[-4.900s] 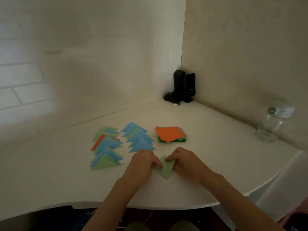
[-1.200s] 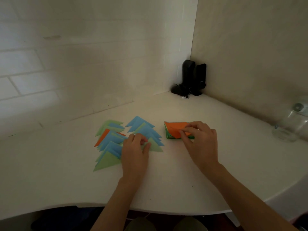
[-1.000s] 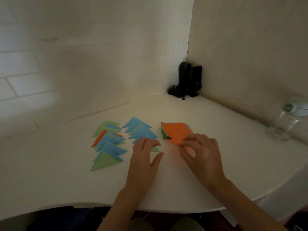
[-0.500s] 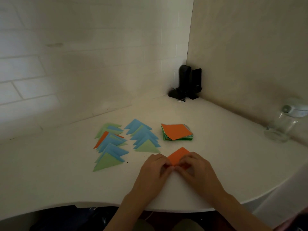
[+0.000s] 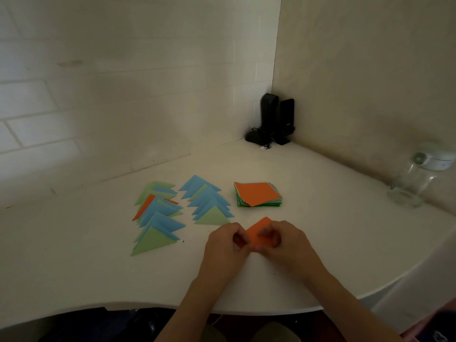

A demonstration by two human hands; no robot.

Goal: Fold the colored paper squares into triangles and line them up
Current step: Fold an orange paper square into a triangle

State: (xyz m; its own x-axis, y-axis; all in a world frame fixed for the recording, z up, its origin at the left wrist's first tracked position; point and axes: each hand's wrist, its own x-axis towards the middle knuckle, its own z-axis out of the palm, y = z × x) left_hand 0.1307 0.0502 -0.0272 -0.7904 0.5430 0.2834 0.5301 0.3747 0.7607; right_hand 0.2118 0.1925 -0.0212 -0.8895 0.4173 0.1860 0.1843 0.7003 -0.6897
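An orange paper square (image 5: 256, 234) lies on the white table (image 5: 320, 230) near its front edge. My left hand (image 5: 223, 245) pinches its left side and my right hand (image 5: 286, 240) pinches its right side; the near part of the sheet is hidden under my fingers. Behind it sits a stack of unfolded squares (image 5: 257, 195) with an orange sheet on top. To the left lie two overlapping rows of folded triangles: a left row (image 5: 158, 218) of green, blue and one orange, and a middle row (image 5: 207, 201) of blue ending in a green triangle (image 5: 212, 217).
Black speakers (image 5: 274, 122) with a cable stand in the far corner where two walls meet. A clear glass jar with a white lid (image 5: 417, 178) stands at the right by the wall. The table's curved front edge runs just below my wrists.
The green triangle was laid at the near end of the middle row. My right hand took the top orange square off the stack and brought it forward, and both hands now hold it.
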